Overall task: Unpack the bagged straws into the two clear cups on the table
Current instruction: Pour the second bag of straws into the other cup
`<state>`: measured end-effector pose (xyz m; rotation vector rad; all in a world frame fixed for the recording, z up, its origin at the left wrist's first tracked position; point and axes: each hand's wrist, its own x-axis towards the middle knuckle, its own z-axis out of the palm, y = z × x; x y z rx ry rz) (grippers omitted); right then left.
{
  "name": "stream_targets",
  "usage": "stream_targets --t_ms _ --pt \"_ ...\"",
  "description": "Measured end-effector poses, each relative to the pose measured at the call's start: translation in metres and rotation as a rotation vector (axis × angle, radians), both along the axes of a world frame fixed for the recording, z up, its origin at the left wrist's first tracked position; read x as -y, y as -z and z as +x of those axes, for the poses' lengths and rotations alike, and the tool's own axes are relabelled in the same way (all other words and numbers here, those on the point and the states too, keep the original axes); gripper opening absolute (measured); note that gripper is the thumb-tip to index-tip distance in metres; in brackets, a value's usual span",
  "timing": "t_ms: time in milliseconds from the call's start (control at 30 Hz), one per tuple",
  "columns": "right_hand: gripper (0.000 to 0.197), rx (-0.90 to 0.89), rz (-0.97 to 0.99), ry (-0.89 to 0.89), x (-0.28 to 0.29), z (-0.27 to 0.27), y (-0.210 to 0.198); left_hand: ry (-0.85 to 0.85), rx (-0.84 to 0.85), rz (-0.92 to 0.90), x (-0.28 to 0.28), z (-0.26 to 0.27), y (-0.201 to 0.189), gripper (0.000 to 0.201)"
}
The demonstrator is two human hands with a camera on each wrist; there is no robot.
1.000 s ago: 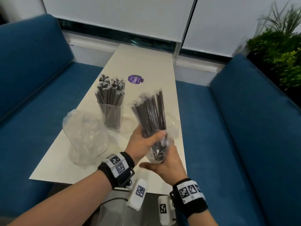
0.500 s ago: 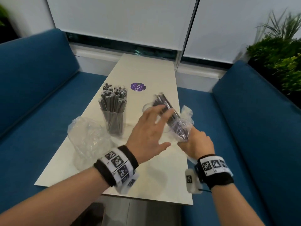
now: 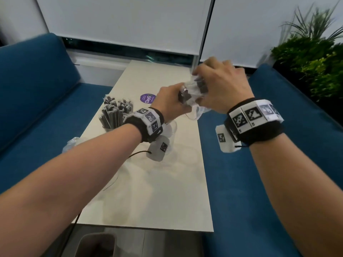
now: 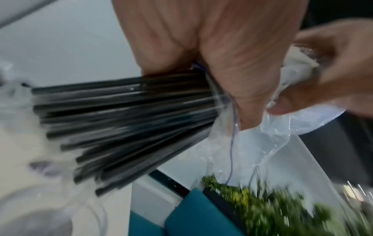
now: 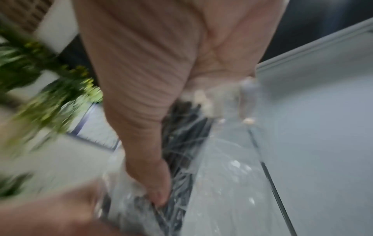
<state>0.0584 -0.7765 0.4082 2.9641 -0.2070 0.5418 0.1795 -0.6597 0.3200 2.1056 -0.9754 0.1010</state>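
Observation:
Above the table's far half I hold a clear plastic bag [image 3: 194, 86] of black straws between both hands. My left hand [image 3: 172, 101] grips the bare straw bundle [image 4: 131, 119] where it sticks out of the bag. My right hand [image 3: 219, 84] grips the bag [image 5: 212, 159] around the straws' other end, thumb pressed into the plastic. One clear cup [image 3: 111, 129] stands at the left of the table, packed with wrapped straws [image 3: 116, 112]. The second clear cup [image 3: 171, 130] stands behind my left wrist, mostly hidden.
A crumpled empty bag [image 3: 71, 144] lies at the left edge of the white table [image 3: 167, 191]. A purple round sticker [image 3: 147, 98] marks the tabletop. Blue sofas flank both sides, green plants [image 3: 311, 58] stand at the right, and a grey bin [image 3: 96, 245] sits below the near edge.
Both hands have risen and moved farther out with the bag. My left hand, spread open half a second ago, now grips the straws. The right hand has shifted to the bag's far end.

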Motion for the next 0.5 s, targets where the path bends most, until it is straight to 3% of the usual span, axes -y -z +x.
stream_targets --t_ms 167,367,500 --pt "0.096 0.181 0.776 -0.105 0.003 0.028 -0.001 0.041 -0.371 -0.300 0.000 0.027 0.000 0.039" --pt "0.077 0.258 0.958 -0.133 -0.006 0.065 0.036 0.082 -0.491 -0.406 0.006 0.042 0.018 0.037" --pt "0.070 0.298 1.022 -0.140 -0.001 0.081 0.065 0.027 -0.499 -0.390 0.012 0.055 0.042 0.049"
